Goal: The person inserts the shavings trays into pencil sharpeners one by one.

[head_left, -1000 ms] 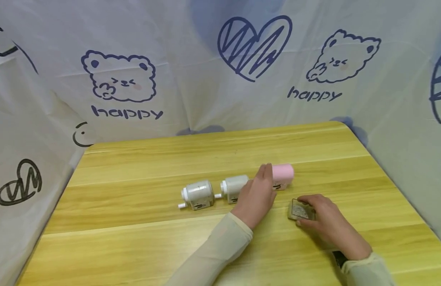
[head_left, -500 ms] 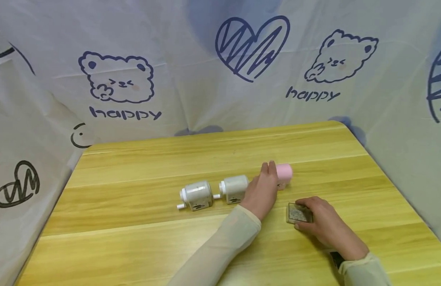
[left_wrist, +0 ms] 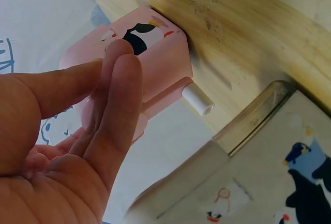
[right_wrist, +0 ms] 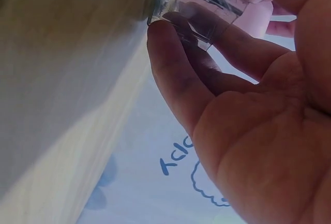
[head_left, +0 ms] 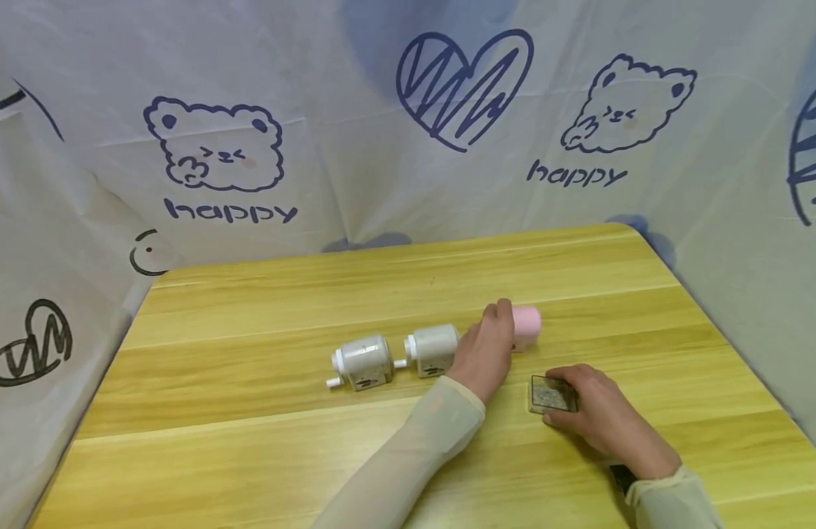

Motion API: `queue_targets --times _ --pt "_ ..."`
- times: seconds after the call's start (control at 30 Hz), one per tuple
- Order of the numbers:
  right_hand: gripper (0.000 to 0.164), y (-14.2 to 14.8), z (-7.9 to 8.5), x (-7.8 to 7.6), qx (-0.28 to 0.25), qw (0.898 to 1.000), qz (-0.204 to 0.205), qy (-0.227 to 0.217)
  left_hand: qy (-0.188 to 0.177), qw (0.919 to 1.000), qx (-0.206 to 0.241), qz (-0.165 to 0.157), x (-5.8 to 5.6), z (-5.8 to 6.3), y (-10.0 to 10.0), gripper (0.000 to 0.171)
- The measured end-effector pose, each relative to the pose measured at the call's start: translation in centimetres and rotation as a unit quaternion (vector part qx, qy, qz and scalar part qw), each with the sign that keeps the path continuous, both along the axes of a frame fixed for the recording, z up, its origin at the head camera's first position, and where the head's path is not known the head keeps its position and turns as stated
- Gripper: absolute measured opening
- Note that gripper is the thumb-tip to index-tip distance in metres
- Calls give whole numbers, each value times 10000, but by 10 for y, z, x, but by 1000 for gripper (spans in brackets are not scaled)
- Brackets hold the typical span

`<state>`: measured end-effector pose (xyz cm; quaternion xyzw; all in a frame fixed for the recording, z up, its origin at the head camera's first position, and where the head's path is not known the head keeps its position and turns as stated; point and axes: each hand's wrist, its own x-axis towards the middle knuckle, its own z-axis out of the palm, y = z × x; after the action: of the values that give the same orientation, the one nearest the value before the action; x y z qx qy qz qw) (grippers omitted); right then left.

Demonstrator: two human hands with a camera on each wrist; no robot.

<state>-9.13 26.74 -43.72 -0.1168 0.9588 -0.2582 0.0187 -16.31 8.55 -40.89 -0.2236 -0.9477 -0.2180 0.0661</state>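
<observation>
My left hand [head_left: 488, 351] is at the crank end of a pink hand-crank pencil sharpener [head_left: 526, 325]. Thumb and fingertips come together in front of its body in the left wrist view and seem to pinch the front part; the exact contact is hidden. Its white crank knob [left_wrist: 198, 98] sticks out free of the fingers. My right hand [head_left: 602, 411] holds a clear plastic shavings drawer [head_left: 553, 395] between thumb and fingers, low over the table. Greyish matter shows inside the drawer. Left of my left hand lies a grey-white pencil sharpener [head_left: 431, 348], printed with a penguin.
Another grey-white sharpener [head_left: 365, 360] stands further left in the same row, its white crank pointing left. All are on a wood-patterned table [head_left: 262, 448]. Behind and beside the table hangs a pale cloth [head_left: 355, 95] with bear and heart drawings.
My left hand has slid slightly right along the front of the pink sharpener, covering more of it. The pink sharpener has shifted slightly. My right hand keeps hold of the drawer, nearly unmoved.
</observation>
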Motion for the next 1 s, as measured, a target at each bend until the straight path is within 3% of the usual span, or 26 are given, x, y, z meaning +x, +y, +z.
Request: queue_targets --times 0.3,0.67,1.0 --pt "68 4 0 1 -134 9994 -1 -319 100 9996 97 -234 6 -6 -12 32" --pt "73 13 4 5 -203 9978 248 -574 1049 9931 89 -522 45 -5 -35 24" --pt "68 12 5 3 -561 9937 235 -939 951 9929 140 -706 66 -4 -54 29"
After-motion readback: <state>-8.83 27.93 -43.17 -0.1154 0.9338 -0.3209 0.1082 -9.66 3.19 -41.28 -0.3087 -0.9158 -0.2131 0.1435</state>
